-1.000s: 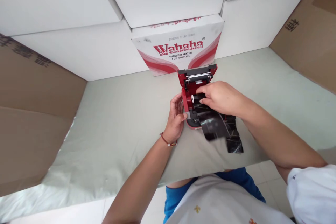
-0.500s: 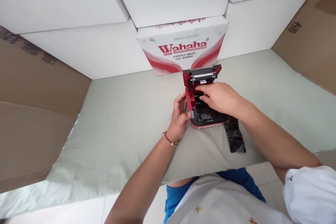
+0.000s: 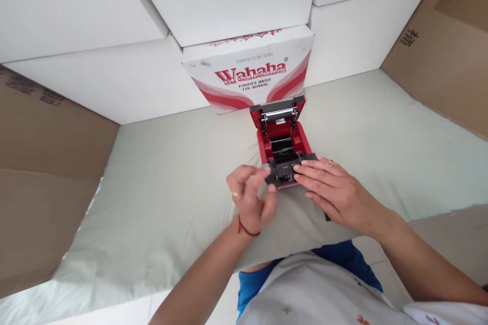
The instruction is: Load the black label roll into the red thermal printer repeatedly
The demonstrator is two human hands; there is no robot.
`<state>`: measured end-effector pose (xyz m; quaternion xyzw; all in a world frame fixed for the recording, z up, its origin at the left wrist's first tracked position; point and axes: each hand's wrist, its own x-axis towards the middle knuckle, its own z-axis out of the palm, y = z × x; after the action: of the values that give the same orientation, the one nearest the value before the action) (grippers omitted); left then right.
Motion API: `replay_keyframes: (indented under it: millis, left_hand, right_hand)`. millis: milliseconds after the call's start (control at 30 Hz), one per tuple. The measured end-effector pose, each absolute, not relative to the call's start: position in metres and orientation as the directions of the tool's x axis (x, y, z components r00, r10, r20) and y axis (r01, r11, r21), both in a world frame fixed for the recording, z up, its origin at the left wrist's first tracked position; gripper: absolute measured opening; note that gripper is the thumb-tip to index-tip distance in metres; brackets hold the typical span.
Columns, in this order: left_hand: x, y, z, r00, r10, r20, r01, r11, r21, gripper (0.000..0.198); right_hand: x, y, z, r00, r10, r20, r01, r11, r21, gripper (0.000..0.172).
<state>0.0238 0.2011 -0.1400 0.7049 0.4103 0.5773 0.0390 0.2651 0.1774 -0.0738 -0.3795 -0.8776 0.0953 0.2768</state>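
Fingers (image 3: 310,170) of the right hand (image 3: 335,190) lie flat and close together, holding nothing, their tips pressing on the right end of the grey flap (image 3: 284,167) at the printer's near edge. Left hand (image 3: 249,198) hovers just beside that flap's left corner, its fingers (image 3: 244,172) curled in with a narrow gap to the thumb. The hand is blurred, and I cannot tell whether it pinches anything small. A ring (image 3: 235,194) and a red bracelet (image 3: 244,228) show on it.

Just beyond the fingertips stands the printer (image 3: 266,147), red, small and boxy, on the cloth (image 3: 171,177). A black roll (image 3: 282,146) sits crosswise in its bay, glossy and seemingly seated between the red walls. By the look of it, the roll is in place. The grey flap seems down or nearly so over the front. The lid (image 3: 277,109) stands tilted up at the far side with its metal bar showing, so closing it appears not yet done.

A dark scrap (image 3: 327,217) peeks from under the right hand. Past the lid, touching or nearly touching it, stands a box (image 3: 249,73).
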Motion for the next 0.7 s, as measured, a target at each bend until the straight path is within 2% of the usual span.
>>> replay_keyframes:
  millis: [67, 167, 300, 400, 500, 700]
  left_hand:
    - [0.028, 0.196, -0.136, 0.162, 0.504, 0.848, 0.597, -0.735, 0.323, 0.055]
    - [0.036, 0.193, -0.137, 0.263, 0.452, 0.853, 0.636, -0.745, 0.199, 0.056]
    - [0.039, 0.192, -0.141, 0.282, 0.486, 0.827, 0.660, -0.724, 0.200, 0.054]
    - [0.037, 0.192, -0.142, 0.279, 0.497, 0.822, 0.660, -0.721, 0.212, 0.055]
    - [0.037, 0.192, -0.141, 0.277, 0.493, 0.825, 0.649, -0.729, 0.218, 0.055]
    - [0.040, 0.193, -0.136, 0.300, 0.463, 0.834, 0.664, -0.729, 0.166, 0.049]
  right_hand:
    - [0.266, 0.176, -0.075, -0.568, 0.718, 0.402, 0.628, 0.694, -0.352, 0.046]
    - [0.271, 0.182, -0.066, -0.583, 0.708, 0.398, 0.589, 0.706, -0.394, 0.038]
    - [0.276, 0.216, -0.040, -0.471, 0.762, 0.444, 0.584, 0.647, -0.490, 0.035]
    - [0.269, 0.258, -0.024, -0.351, 0.796, 0.493, 0.691, 0.575, -0.437, 0.046]
    - [0.257, 0.298, -0.021, -0.362, 0.791, 0.494, 0.723, 0.572, -0.387, 0.056]
    - [0.247, 0.282, -0.031, -0.424, 0.751, 0.506, 0.662, 0.638, -0.393, 0.041]
